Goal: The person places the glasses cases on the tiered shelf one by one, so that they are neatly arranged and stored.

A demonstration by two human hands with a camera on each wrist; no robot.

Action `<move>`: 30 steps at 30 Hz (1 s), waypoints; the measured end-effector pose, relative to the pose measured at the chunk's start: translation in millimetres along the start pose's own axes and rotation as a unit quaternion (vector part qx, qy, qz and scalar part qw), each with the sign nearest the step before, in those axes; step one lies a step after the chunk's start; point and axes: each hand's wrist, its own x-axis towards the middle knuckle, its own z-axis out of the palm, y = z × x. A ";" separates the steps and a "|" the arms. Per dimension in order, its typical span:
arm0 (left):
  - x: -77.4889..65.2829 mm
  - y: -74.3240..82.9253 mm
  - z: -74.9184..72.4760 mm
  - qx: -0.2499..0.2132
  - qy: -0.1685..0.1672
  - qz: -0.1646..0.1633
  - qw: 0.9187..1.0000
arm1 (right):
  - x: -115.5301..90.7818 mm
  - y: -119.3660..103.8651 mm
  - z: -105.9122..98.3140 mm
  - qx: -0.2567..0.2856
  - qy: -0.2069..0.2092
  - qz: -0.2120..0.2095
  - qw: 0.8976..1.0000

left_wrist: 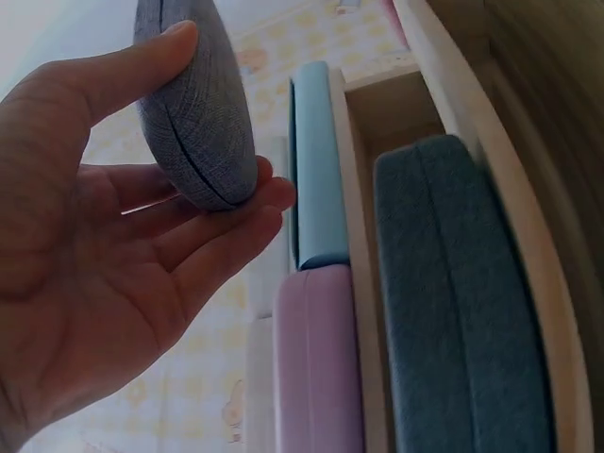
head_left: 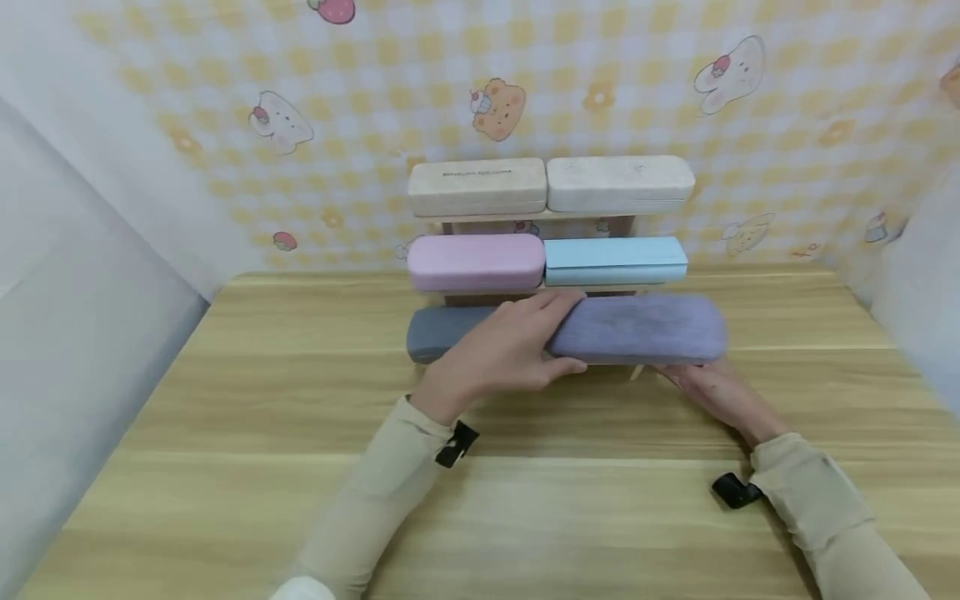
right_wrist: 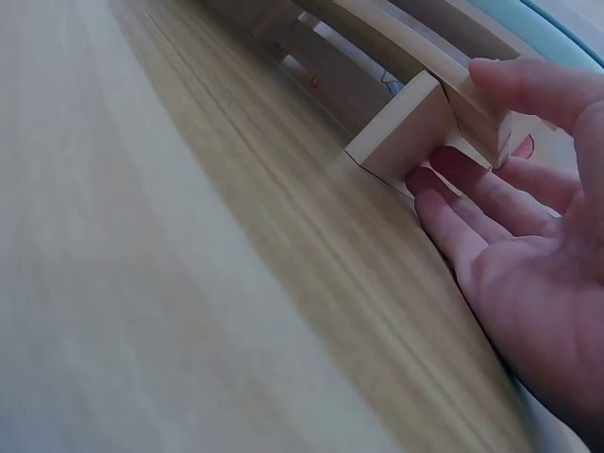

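Note:
My left hand (head_left: 506, 346) holds one end of a purple-grey fabric glasses case (head_left: 645, 329), thumb on one side and fingers on the other. In the left wrist view this case (left_wrist: 200, 123) is lifted clear of the bottom shelf. A dark blue-grey glasses case (left_wrist: 448, 302) lies on that shelf, partly behind my left hand in the head view. At the rack's lower right end, my right hand (head_left: 723, 396) grips the wooden rack (right_wrist: 401, 137), thumb over the rail and fingers beneath, near its foot. The held case hides those fingertips in the head view.
The middle shelf bears a pink case (head_left: 476, 262) and a light blue case (head_left: 615, 260). Above them lie a beige case (head_left: 477, 187) and a white case (head_left: 621, 183). The rack stands on a wood-grain table (head_left: 247, 400) before a yellow checked backdrop (head_left: 405, 92).

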 end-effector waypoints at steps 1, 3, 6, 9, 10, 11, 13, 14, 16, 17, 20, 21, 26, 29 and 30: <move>2.9 0.1 1.6 -0.001 -0.006 -0.001 1.000 | -0.6 -1.7 -1.5 -0.006 -0.005 -0.004 1.000; 7.2 -0.4 4.4 -0.005 -0.011 -0.001 1.000 | -0.9 -5.7 -3.2 -0.019 -0.006 -0.005 1.000; 8.3 -2.6 7.7 -0.004 -0.014 -0.016 1.000 | -0.2 -9.6 -2.1 -0.076 0.029 0.023 0.996; 6.2 -5.4 11.0 -0.001 -0.018 -0.031 0.999 | -2.4 -10.8 1.3 -0.196 0.081 0.069 0.975; 5.8 -6.2 12.2 0.002 -0.018 -0.032 0.999 | -4.3 -10.9 1.9 -0.230 0.096 0.082 0.965; 5.7 -7.0 13.6 0.006 -0.017 -0.030 0.999 | -6.7 -11.1 1.9 -0.248 0.108 0.092 0.958; 6.3 -7.8 16.2 0.013 -0.015 -0.022 1.000 | -11.9 -11.4 0.2 -0.236 0.124 0.097 0.959; 6.9 -8.1 17.7 0.018 -0.014 -0.016 1.000 | -14.4 -11.6 -1.5 -0.209 0.127 0.092 0.965; 8.4 -7.8 20.8 0.036 -0.016 -0.007 0.999 | -19.3 -11.4 -6.3 -0.119 0.119 0.069 0.983; 9.1 -7.7 22.5 0.050 -0.018 -0.005 0.999 | -21.4 -10.7 -8.9 -0.068 0.110 0.058 0.990; 9.0 -7.8 26.5 0.096 -0.019 -0.003 0.995 | -23.8 -8.4 -14.9 0.037 0.069 0.034 0.996; 8.7 -8.0 27.6 0.111 -0.018 -0.002 0.994 | -23.7 -7.7 -16.2 0.059 0.058 0.029 0.996; 11.9 -10.4 33.5 0.140 -0.004 0.018 0.990 | -22.7 -8.8 -18.8 0.095 0.041 0.009 0.995; 14.4 -12.3 35.9 0.149 -0.007 0.015 0.989 | -21.1 -11.3 -18.9 0.097 0.041 0.009 0.994; 15.2 -13.3 36.7 0.152 -0.009 0.011 0.988 | -20.2 -12.0 -18.9 0.095 0.040 0.012 0.995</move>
